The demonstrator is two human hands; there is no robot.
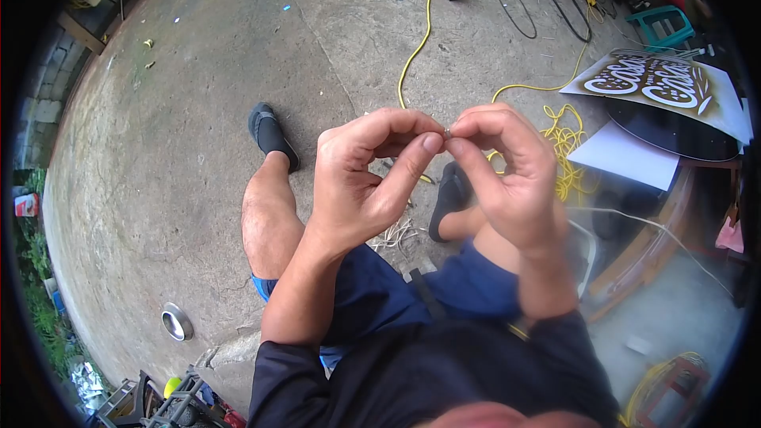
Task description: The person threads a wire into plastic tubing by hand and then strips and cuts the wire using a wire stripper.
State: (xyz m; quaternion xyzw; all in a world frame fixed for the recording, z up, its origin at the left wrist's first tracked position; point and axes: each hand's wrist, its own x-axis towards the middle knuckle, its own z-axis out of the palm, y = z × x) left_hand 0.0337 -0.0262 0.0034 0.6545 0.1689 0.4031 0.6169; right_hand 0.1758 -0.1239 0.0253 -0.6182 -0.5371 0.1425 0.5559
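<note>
My left hand (369,166) and my right hand (511,158) are raised in front of me, fingertips almost touching. Between them is a tiny greyish piece (447,133), too small to name. The thumb and index finger of each hand pinch at it from either side. Below the hands, a bundle of pale thin strands (394,233) lies on the concrete floor between my legs, partly hidden by my left wrist. A yellow cord (414,55) runs down the floor behind my fingers.
To the right are a tangled yellow cord (564,143), a stencilled sign panel (650,83), a white sheet (626,154) and a teal stool (664,28). A round metal bowl-like thing (176,322) sits at lower left. Metal frames (178,404) stand at the bottom edge.
</note>
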